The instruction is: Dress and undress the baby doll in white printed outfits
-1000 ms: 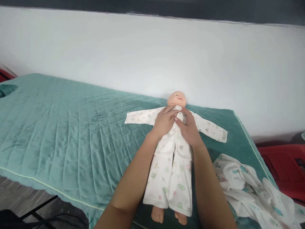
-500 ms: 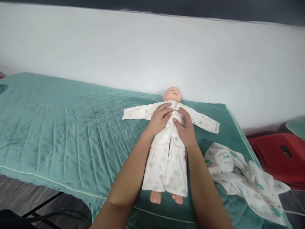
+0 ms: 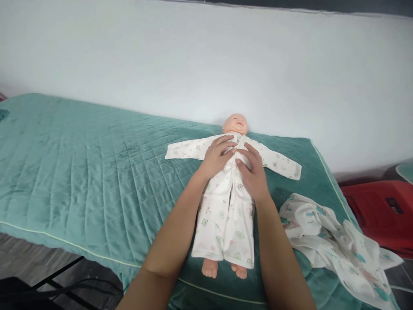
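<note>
A baby doll (image 3: 235,123) lies on its back on a green quilted bed (image 3: 97,172), dressed in a white printed shirt and trousers (image 3: 226,224), with its sleeves spread out to both sides. Both my hands rest on the doll's chest. My left hand (image 3: 217,158) reaches in from the left with its fingers laid across the shirt front. My right hand (image 3: 254,171) meets it from the right, thumb pressed at the middle seam. Together they pinch the shirt's front edges where these meet. The doll's bare feet (image 3: 222,269) stick out near the bed's front edge.
A crumpled white printed cloth (image 3: 332,245) lies on the bed's right corner. A red plastic stool (image 3: 383,215) stands on the floor at the right. A white wall runs behind the bed. Dark cables and a frame show under the bed's front left.
Both hands have stayed on the doll's chest with only small finger shifts. The camera has moved a little, so the doll sits slightly higher in view.
</note>
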